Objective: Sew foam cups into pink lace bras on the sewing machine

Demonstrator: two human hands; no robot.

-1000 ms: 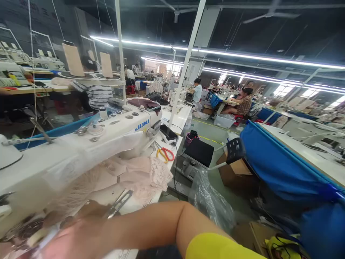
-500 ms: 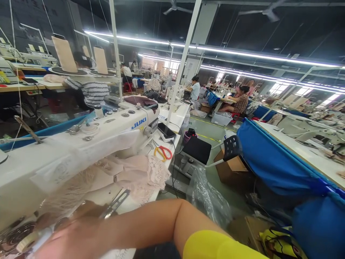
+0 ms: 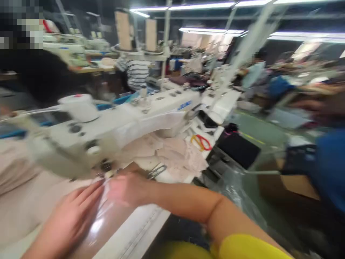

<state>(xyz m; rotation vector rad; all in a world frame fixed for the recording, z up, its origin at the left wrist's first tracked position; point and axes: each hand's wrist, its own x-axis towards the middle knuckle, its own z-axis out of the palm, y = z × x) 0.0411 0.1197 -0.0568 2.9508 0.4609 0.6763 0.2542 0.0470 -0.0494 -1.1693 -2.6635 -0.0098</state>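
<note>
The whole view is smeared by motion. My left hand point(image 3: 70, 216) lies at the lower left, fingers stretched flat on pale beige fabric point(image 3: 18, 196) with a glossy strip beside it. My right hand point(image 3: 125, 187) reaches in from the right on a bare forearm with a yellow sleeve and rests just under the needle end of the white sewing machine point(image 3: 140, 120). Its fingers are blurred, so I cannot make out a grip. The two hands nearly touch over the fabric. Metal thread snips point(image 3: 156, 170) lie right behind my right hand.
Pale lace pieces point(image 3: 178, 153) are heaped under the machine's arm, with yellow and red scissors point(image 3: 201, 142) beyond. A black stool point(image 3: 238, 149), a cardboard box point(image 3: 299, 185) and blue cloth point(image 3: 331, 169) stand to the right. A person in a striped top point(image 3: 137, 73) sits behind; another person point(image 3: 40, 77) sits at the left.
The view has swung left and down. My left hand has come into sight on the fabric, and my right hand now sits close under the machine's needle end.
</note>
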